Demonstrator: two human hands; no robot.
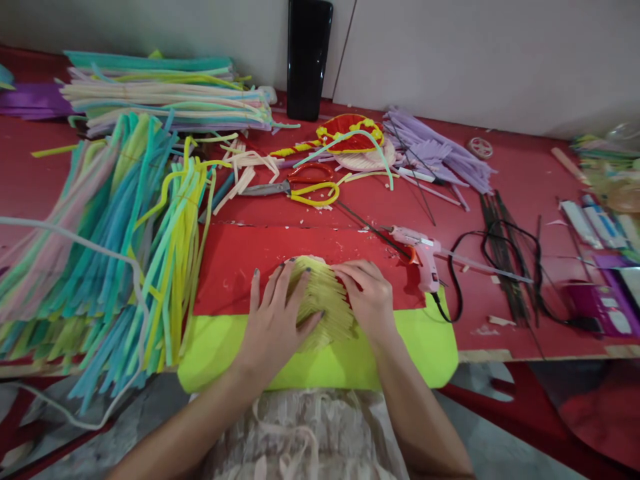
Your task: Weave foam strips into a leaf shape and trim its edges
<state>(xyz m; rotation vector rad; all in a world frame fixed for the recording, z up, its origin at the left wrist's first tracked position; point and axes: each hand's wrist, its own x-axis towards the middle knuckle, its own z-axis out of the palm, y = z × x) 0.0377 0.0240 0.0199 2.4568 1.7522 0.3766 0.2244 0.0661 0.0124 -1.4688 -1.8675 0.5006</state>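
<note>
A yellow piece made of pipe cleaners laid side by side [327, 310] lies in front of me, partly over a red sheet [230, 267] and a lime-green sheet [215, 343]. My left hand [277, 310] rests flat on its left side with the fingers spread. At its upper right edge, my right hand [367, 293] has thumb and fingers pinched together; whatever sits between them is hidden. A bit of pale pink shows along the top edge of the yellow piece.
Bundled pipe cleaners [115, 220] fill the left. Beyond the sheets lie scissors [295, 189] and a red-and-yellow pipe-cleaner piece [347, 133]. A pink glue gun [423, 257] with a black cord sits right, near dark stems [505, 260]. A phone [309, 60] leans against the wall.
</note>
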